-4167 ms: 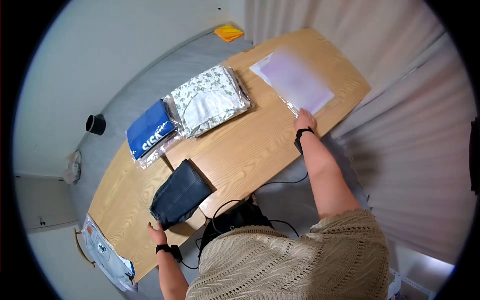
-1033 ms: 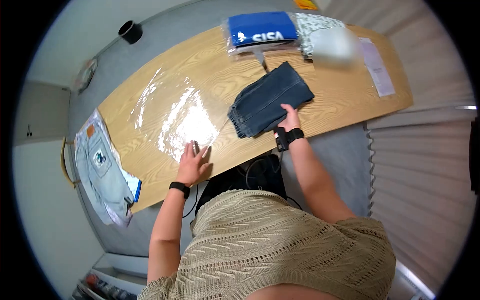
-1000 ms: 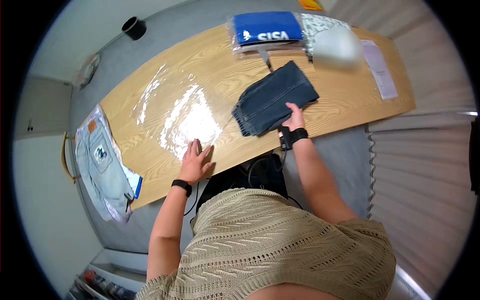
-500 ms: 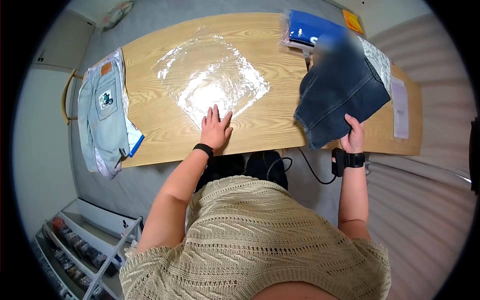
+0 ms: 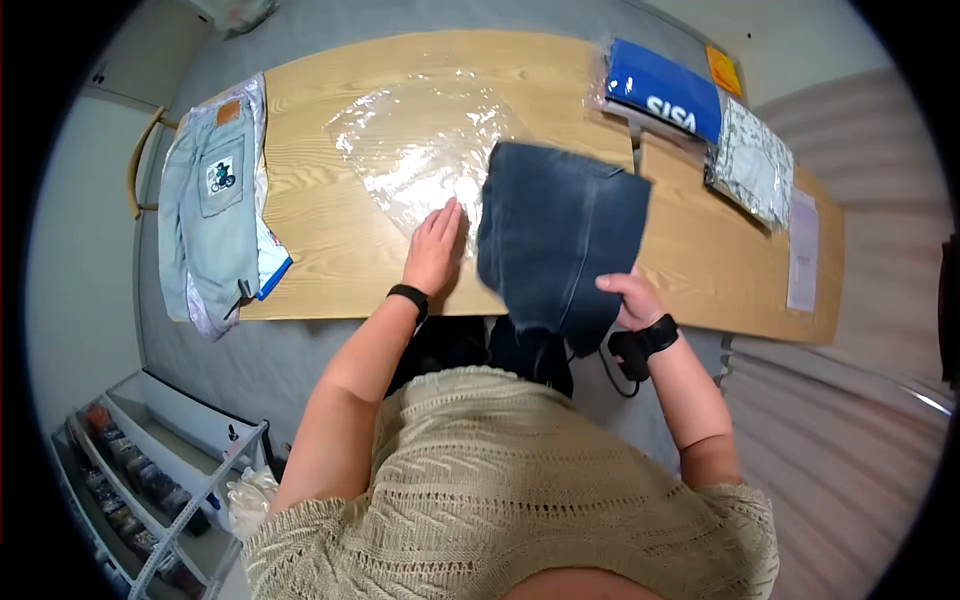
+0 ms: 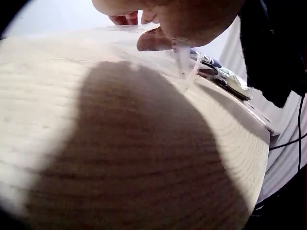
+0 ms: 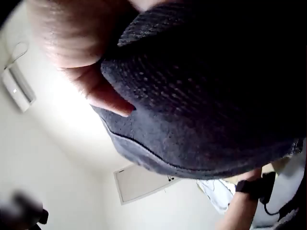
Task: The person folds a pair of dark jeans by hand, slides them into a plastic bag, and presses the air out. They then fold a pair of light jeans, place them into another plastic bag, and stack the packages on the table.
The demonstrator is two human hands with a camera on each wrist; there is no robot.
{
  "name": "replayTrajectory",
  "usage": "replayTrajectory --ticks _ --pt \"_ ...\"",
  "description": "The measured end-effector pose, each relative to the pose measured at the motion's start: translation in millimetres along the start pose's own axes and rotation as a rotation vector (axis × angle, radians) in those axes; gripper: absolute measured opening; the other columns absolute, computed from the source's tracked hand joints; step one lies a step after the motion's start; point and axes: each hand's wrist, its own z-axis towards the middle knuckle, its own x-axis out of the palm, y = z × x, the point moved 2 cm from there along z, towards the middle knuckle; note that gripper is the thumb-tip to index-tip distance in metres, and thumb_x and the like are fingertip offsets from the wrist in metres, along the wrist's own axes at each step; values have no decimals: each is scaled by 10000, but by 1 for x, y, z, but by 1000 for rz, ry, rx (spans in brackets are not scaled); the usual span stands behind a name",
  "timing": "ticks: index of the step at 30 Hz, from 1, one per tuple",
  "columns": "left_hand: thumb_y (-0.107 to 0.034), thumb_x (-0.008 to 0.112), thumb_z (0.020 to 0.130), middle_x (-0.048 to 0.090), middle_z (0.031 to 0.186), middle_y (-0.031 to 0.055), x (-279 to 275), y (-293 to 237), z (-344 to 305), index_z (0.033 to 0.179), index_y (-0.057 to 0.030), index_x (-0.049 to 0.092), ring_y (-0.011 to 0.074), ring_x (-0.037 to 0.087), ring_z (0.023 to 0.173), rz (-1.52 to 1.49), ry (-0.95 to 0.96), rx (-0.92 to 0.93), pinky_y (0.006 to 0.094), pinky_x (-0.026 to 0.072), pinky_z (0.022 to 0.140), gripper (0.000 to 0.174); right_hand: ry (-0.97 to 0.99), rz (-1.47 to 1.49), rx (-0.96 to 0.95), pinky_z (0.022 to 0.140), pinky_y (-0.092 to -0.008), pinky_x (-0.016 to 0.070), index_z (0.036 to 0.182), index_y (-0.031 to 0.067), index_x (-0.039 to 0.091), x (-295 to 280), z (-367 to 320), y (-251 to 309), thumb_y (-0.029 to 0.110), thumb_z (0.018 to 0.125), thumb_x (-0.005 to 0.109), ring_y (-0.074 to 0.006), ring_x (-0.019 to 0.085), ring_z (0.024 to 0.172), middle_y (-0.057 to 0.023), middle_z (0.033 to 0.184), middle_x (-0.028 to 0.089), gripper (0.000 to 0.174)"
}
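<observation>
In the head view my right hand [image 5: 635, 300] grips a folded pair of dark denim jeans [image 5: 560, 235], thumb on top, holding it up over the table's front edge. The right wrist view shows a finger pressed into the denim [image 7: 158, 129]. My left hand [image 5: 432, 250] lies at the near corner of a clear plastic bag [image 5: 420, 150] spread on the table, its fingers straight and close together. In the left wrist view a strip of clear film [image 6: 181, 60] rises beside the thumb. The jeans cover the bag's right part.
Light-blue jeans [image 5: 205, 240] lie over the table's left end. At the right are a blue bagged garment [image 5: 660, 88], a bagged leaf-patterned garment [image 5: 750, 165] and a pale purple packet [image 5: 803, 250]. A shelf rack [image 5: 150, 480] stands lower left; a cable [image 5: 618, 375] hangs below the table.
My right hand has lifted the dark jeans from the table and carried them left to the bag. The left hand's spread fingers have come together at the bag's corner. The head view has shifted.
</observation>
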Motion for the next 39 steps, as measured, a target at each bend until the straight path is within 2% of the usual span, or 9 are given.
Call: replayTrajectory --ticks 5,6,11,16,21,27,32,35,39 --pt "107 481 712 310 1416 162 8 6 5 1348 13 308 352 351 1239 -194 -80 -7 396 306 1044 666 1 -26 350 861 -388 508 1331 10 304 -67 67 -48 -41 775 524 -253 580 1026 -166 1174 528 600" --pt "122 471 710 297 1419 179 9 6 8 1352 17 295 359 330 1261 -213 -85 -12 395 289 1063 674 -25 -92 346 797 -386 537 1327 19 307 -72 77 -53 -30 779 525 -241 601 976 -151 1147 538 592" --pt "153 415 731 267 1421 217 7 1 13 1373 23 245 359 278 1306 -295 -124 -41 389 263 1084 676 -124 -279 391 818 -366 525 1340 19 306 -77 82 -57 -17 783 509 -226 600 977 -133 1169 534 594" --pt "152 399 738 259 1432 200 11 0 9 1374 14 252 346 246 1332 -193 -58 -18 397 265 1081 668 142 -515 341 865 -311 475 1365 23 298 -58 88 -60 -15 763 526 -185 556 1031 -113 1216 517 645" --pt "109 388 776 241 1456 143 8 1 -4 1380 -24 269 329 229 1345 -140 2 -2 403 268 1077 630 167 -450 440 836 -307 486 1333 17 347 -51 111 -58 3 756 543 -179 555 1018 -108 1183 529 610" --pt "49 414 801 238 1466 98 9 2 -12 1362 -31 306 302 241 1346 -41 81 132 426 281 1067 577 37 -137 367 724 -337 542 1192 36 446 -65 132 -47 59 769 560 -200 631 840 -106 1026 595 439" --pt "9 411 819 263 1455 100 12 -3 -7 1354 -30 329 296 261 1336 -64 60 139 421 263 1076 542 -52 -162 368 724 -347 541 1180 35 446 -50 142 -49 30 778 542 -203 633 826 -107 1013 597 413" --pt "-9 411 827 269 1453 91 5 -5 -4 1361 -42 327 286 258 1338 -68 108 133 420 263 1077 541 117 -378 313 673 -328 531 1212 57 436 -37 152 -48 24 781 542 -184 624 795 -73 990 598 445" --pt "-30 413 834 283 1447 103 2 5 -9 1366 -41 323 294 269 1335 -45 149 197 425 268 1068 539 50 -406 360 701 -341 520 1221 55 427 -34 175 -40 35 772 557 -187 595 895 -92 1064 569 468"
